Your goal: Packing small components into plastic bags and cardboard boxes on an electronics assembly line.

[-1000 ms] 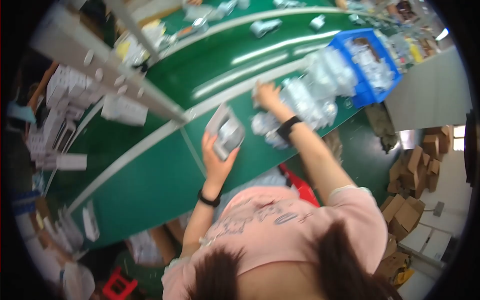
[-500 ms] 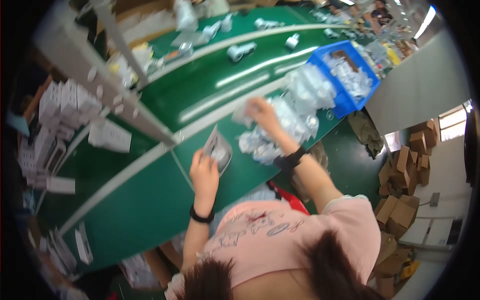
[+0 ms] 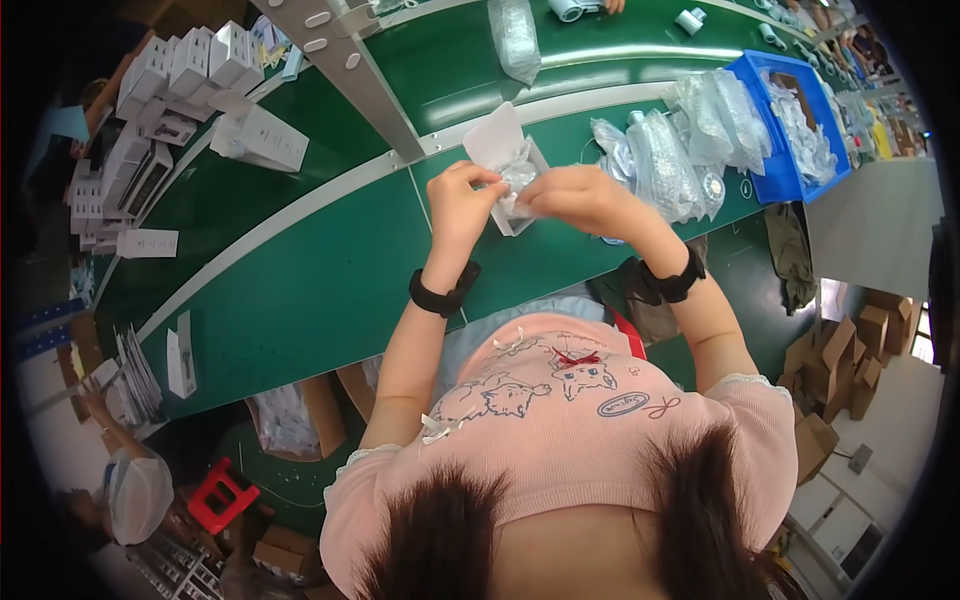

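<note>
A small white box stands open with its flap up at the near side of the belt rail, on the green bench. Inside its mouth lies a crumpled clear plastic bag; what the bag contains I cannot make out. My left hand pinches the bag at the box's left side. From the right, my right hand reaches over the box with its fingers closed at the bag's lower edge. The fingertips partly hide the box's opening. Several bubble-wrap bags with white parts lie to the right.
A blue bin of bagged parts stands at the far right. Beyond the rail, a bubble-wrapped package and white devices lie on the green belt. A metal post rises left of my hands. White boxes are stacked far left.
My right hand has come from the bubble-wrap pile to the box, and both hands now meet there. My left hand has shifted from the box's side to the bag. The view has turned.
</note>
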The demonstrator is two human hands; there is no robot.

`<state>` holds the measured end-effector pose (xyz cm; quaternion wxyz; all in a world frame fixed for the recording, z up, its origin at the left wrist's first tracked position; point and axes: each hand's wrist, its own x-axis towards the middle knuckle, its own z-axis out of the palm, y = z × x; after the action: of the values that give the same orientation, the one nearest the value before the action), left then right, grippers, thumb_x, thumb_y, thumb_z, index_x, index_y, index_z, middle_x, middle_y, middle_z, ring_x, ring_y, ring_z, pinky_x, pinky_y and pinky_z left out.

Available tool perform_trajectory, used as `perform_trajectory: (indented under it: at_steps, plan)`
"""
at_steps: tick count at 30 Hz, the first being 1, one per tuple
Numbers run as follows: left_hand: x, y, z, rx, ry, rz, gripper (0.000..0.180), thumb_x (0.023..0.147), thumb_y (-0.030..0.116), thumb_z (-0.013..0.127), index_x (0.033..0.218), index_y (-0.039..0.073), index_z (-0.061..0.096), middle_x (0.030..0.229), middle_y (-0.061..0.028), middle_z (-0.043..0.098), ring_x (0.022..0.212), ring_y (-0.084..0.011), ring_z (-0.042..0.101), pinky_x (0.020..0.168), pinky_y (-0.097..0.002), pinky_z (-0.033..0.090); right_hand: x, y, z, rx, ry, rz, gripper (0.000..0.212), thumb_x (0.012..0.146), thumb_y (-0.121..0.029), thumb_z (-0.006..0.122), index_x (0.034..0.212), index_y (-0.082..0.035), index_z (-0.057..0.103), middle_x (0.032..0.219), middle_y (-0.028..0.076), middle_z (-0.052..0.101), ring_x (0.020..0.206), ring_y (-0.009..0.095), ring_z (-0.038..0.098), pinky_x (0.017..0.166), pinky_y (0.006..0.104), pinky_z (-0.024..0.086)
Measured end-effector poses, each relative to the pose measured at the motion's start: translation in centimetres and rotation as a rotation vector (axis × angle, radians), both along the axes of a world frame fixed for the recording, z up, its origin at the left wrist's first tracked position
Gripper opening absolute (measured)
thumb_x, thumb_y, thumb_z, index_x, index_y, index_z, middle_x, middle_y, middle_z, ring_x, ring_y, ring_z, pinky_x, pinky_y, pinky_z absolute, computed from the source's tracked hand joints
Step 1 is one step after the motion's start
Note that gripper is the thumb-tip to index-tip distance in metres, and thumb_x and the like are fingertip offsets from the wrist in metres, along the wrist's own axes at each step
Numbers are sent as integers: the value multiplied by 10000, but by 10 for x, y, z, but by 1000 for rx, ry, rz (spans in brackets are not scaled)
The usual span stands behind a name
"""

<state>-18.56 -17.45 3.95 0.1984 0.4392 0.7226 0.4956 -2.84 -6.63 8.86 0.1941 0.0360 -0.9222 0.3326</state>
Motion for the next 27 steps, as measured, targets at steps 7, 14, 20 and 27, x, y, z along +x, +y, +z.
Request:
perform_trajectory:
  at_steps: [7,14,20,27]
  plan:
    - [0,-2,4,-25,-47,27,117,601,61,695,699,12,656,653,-66,591,597,-158,587,546,-244,437,-13,-6,-19,419,-228,156,365,610,-123,673,952,-50,567,950,48,584,1038,238,476,874,382,383]
    - [10,-5,-2,1,-160,-32,114,635,36,669,741,8,638,776,-85,603,683,-174,594,597,-242,450,5,2,-95,-183,97,-426,757,495,-200,787,1159,-36,464,1069,90,534,1064,227,468,918,377,364]
    - [5,-5,1,369,-546,61,222,741,-36,574,959,7,577,992,-94,575,908,-165,571,729,-243,460,-7,41,-99,-750,-258,-552,903,516,-132,797,1255,8,297,1113,100,514,1064,213,471,891,352,387]
    - [-41,-74,-44,161,-333,347,254,772,-75,500,1014,-2,521,1050,-100,544,992,-175,533,786,-269,458,-95,209,-106,-665,364,-858,996,506,-168,822,1291,0,233,1204,144,425,1120,243,418,923,340,361]
